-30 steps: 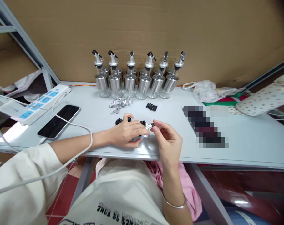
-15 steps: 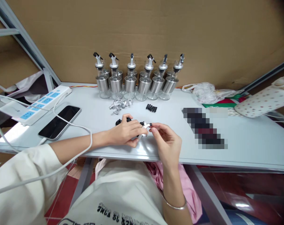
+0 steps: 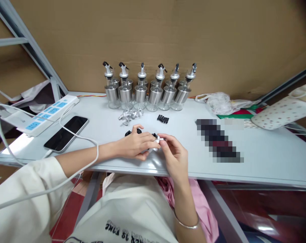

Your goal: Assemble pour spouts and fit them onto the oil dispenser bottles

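My left hand (image 3: 136, 145) lies low over the table, its thumb and fingers closed on a silver pour spout (image 3: 157, 139). My right hand (image 3: 175, 157) pinches the spout's outer end, where a small black piece is mostly hidden by the fingertips. Round black stoppers (image 3: 128, 133) show just beyond my left hand, partly covered by it. Farther back lie a cluster of silver spout parts (image 3: 129, 115) and several small black caps (image 3: 163, 118).
Glass oil bottles with steel sleeves (image 3: 140, 92) stand in rows at the back, the front ones fitted with spouts. A phone (image 3: 67, 134) and a power strip (image 3: 48, 113) are at left; a white cable (image 3: 96, 148) crosses my left forearm. A spotted container (image 3: 281, 111) leans at right.
My right hand has moved slightly left, closer to my left hand, and its fingertips now cover the black tip of the spout. The camera view has shifted a little.
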{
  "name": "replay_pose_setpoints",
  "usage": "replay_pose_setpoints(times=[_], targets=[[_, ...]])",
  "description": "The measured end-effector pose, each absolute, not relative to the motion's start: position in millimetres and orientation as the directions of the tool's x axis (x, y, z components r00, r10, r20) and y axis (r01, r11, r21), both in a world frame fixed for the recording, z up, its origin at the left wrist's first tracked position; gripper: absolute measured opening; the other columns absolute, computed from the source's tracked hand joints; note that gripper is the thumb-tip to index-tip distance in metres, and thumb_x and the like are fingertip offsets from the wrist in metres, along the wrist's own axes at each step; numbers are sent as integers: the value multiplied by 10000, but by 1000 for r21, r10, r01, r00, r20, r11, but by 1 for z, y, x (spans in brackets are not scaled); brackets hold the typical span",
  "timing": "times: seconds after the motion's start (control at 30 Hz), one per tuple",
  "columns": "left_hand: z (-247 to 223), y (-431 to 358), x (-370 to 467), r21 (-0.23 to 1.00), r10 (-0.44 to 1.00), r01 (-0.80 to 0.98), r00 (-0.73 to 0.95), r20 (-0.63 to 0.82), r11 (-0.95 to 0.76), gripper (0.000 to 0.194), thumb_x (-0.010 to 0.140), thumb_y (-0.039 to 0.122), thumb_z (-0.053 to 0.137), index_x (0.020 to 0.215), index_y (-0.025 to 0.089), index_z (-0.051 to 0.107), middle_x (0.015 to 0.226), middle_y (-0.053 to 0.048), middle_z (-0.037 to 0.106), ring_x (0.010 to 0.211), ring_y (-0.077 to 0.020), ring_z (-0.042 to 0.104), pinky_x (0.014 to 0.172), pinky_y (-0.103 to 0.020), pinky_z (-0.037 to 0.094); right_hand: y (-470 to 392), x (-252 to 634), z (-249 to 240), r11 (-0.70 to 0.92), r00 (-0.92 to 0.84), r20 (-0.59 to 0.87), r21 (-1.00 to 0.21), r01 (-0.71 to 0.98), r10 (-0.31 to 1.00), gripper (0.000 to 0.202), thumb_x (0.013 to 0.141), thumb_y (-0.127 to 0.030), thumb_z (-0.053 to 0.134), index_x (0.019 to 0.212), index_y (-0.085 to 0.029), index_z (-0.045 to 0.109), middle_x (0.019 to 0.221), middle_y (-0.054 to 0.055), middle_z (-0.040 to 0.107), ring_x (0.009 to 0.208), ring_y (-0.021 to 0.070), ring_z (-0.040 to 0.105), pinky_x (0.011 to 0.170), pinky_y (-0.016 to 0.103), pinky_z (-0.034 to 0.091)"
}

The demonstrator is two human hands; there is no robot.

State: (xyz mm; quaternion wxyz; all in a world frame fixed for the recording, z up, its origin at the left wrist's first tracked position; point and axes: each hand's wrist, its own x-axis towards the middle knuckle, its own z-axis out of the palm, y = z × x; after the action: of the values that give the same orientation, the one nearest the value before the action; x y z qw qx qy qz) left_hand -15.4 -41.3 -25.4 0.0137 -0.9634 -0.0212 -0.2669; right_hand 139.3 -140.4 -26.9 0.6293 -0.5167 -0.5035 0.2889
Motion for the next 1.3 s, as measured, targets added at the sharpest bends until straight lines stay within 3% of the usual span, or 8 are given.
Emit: replay_pose_setpoints(times=[0.13, 0.3, 0.43, 0.63, 0.93, 1.03, 1.3], targets=[[-20, -39, -17, 32, 78, 74, 778, 624, -997, 467, 835, 213, 455, 1255, 218, 252, 1173, -126, 617, 1048, -189, 594, 942, -412, 228, -140, 140, -27, 286, 471, 322, -947, 148, 821, 190, 838, -348, 602, 920, -195, 679, 716, 2, 663, 657, 143, 608, 660, 278, 490], [-11, -34, -20, -22, 149, 177, 881, 450, -984, 329, 861, 184, 443, 1190, 202, 440, 1111, -78, 661, 1038, -207, 584, 933, -416, 201, -139, 142, -30, 322, 646, 295, -943, 80, 704, 221, 818, -368, 633, 923, -177, 671, 723, 8, 669, 670, 143, 616, 689, 291, 488], [-9, -32, -22, -56, 83, 114, 918, 388, -992, 222, 917, 159, 403, 1079, 214, 544, 1048, -36, 695, 1018, -176, 582, 918, -394, 205, -140, 142, -31, 312, 657, 280, -947, 72, 700, 218, 828, -368, 622, 927, -177, 662, 706, 4, 656, 669, 141, 613, 693, 294, 486], [-4, -34, -22, -12, 121, 135, 919, 376, -991, 172, 940, 176, 387, 963, 186, 557, 952, -34, 701, 954, -170, 585, 905, -397, 219, -139, 143, -33, 306, 658, 240, -952, 15, 714, 246, 808, -393, 641, 918, -174, 660, 703, 2, 654, 661, 128, 599, 679, 276, 477], [2, -36, -26, 96, 31, 2, 953, 300, -995, 169, 891, 145, 390, 924, 175, 554, 985, -93, 662, 890, -165, 596, 824, -326, 380, -138, 141, -35, 303, 607, 192, -949, -85, 772, 243, 820, -379, 629, 946, -175, 594, 892, 64, 728, 686, 140, 642, 667, 289, 501], [0, -37, -26, 76, 42, 18, 939, 341, -997, 181, 910, 150, 367, 902, 176, 546, 948, -89, 670, 855, -159, 604, 807, -319, 411, -139, 140, -34, 310, 575, 200, -946, -98, 793, 197, 817, -340, 641, 906, -183, 562, 893, 65, 741, 681, 139, 654, 664, 284, 500], [-5, -42, -23, -56, -79, -55, 721, 689, -997, 106, 916, 131, 358, 953, 224, 391, 919, -71, 617, 798, -146, 574, 744, -301, 477, -140, 138, -33, 405, 624, 228, -901, -156, 747, 149, 794, -278, 687, 834, -181, 581, 836, 43, 760, 799, 169, 711, 635, 259, 533]])
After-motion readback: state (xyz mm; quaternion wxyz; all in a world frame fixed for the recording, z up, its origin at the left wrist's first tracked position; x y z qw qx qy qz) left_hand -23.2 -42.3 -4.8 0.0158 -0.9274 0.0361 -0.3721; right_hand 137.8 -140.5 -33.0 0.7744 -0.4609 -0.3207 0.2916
